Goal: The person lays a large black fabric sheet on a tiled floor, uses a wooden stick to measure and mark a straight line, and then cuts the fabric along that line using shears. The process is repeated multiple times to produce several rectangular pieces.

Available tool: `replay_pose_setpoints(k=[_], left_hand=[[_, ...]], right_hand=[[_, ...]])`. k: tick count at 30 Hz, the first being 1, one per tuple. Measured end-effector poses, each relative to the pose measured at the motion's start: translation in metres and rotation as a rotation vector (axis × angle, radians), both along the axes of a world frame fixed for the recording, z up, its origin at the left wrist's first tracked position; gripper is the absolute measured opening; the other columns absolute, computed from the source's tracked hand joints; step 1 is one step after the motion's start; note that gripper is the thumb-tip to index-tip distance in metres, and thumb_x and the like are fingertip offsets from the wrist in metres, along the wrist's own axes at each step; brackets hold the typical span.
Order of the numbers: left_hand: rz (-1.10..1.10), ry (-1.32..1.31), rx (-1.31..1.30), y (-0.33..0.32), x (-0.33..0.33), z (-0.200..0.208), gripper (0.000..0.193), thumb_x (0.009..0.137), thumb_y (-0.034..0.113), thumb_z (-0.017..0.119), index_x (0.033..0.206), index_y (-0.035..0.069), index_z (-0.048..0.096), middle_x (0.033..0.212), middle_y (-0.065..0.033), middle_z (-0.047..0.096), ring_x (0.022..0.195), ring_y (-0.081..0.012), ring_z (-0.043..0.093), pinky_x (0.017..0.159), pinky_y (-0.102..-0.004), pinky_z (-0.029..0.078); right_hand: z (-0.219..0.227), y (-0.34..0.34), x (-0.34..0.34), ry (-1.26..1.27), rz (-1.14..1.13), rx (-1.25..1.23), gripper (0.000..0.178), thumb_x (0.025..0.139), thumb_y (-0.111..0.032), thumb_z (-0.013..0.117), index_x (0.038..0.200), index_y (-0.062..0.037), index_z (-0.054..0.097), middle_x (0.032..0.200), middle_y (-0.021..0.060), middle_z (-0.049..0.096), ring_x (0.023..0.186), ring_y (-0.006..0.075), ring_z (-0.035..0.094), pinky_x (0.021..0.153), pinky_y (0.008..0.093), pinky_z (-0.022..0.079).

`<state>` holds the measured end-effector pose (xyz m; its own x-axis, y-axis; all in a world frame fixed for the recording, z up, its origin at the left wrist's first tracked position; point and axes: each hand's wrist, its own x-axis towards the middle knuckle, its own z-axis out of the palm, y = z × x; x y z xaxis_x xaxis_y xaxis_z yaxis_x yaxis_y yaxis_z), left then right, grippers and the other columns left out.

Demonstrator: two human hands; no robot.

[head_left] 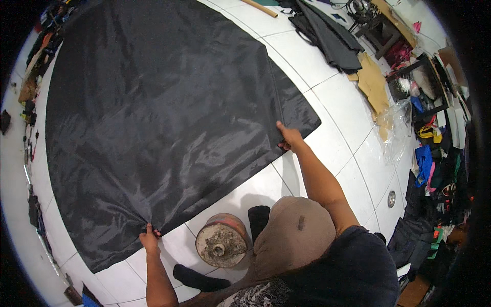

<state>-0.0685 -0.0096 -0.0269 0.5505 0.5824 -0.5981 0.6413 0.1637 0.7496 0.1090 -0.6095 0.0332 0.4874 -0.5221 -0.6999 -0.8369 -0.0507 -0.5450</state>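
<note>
A large sheet of black, slightly shiny fabric (169,102) lies spread over the white tiled floor. At its near edge, toward the left, my left hand (149,238) pinches the cloth, and creases fan out from the fingers. My right hand (290,139) grips the same edge farther right, beside a straight fold line. Beyond that line a flap of black fabric (299,108) reaches to a pointed corner. Between my arms stands a round, rusty drum-shaped piece (222,240) with a rough grey top and a hole in its middle.
My brown-clothed knee (294,230) and dark-socked feet are close to the drum. Dark folded cloth (327,36), tan paper (372,84) and clear plastic (396,125) lie at the right. Cluttered shelves (434,92) line the right side. A wooden stick (260,8) is at the top.
</note>
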Motion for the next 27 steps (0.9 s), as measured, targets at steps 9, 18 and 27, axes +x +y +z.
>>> replay_pose_setpoints(k=[9,18,27], left_hand=[[0.044,-0.064,0.014,0.013,-0.014,-0.007,0.023,0.09,0.028,0.065,0.081,0.008,0.059,0.061,-0.0029,0.055,0.051,-0.0126,0.053,0.047,-0.0264,0.04],[0.433,-0.238,-0.107,0.027,-0.011,0.008,0.027,0.091,0.03,0.064,0.097,0.005,0.059,0.081,-0.0052,0.061,0.06,-0.0117,0.056,0.045,-0.0226,0.042],[0.479,0.042,0.094,0.113,-0.042,-0.024,0.026,0.094,0.029,0.059,0.104,0.005,0.062,0.083,-0.0032,0.059,0.055,-0.0135,0.046,0.049,-0.0217,0.043]], right_hand=[[-0.036,-0.033,0.039,-0.791,-0.774,0.14,0.097,0.077,-0.053,0.076,0.137,0.0125,0.036,0.132,0.0238,0.047,0.108,0.0306,0.055,0.085,0.0385,0.049],[-0.005,-0.081,0.029,-0.527,-0.476,-0.436,0.047,0.082,-0.033,0.07,0.115,-0.0003,0.061,0.115,0.0183,0.065,0.103,0.0342,0.064,0.088,0.0417,0.049],[-0.046,-0.101,0.006,-0.076,-0.228,-0.638,0.05,0.079,-0.041,0.066,0.114,-0.0057,0.065,0.116,0.0164,0.066,0.111,0.0345,0.062,0.093,0.0441,0.049]])
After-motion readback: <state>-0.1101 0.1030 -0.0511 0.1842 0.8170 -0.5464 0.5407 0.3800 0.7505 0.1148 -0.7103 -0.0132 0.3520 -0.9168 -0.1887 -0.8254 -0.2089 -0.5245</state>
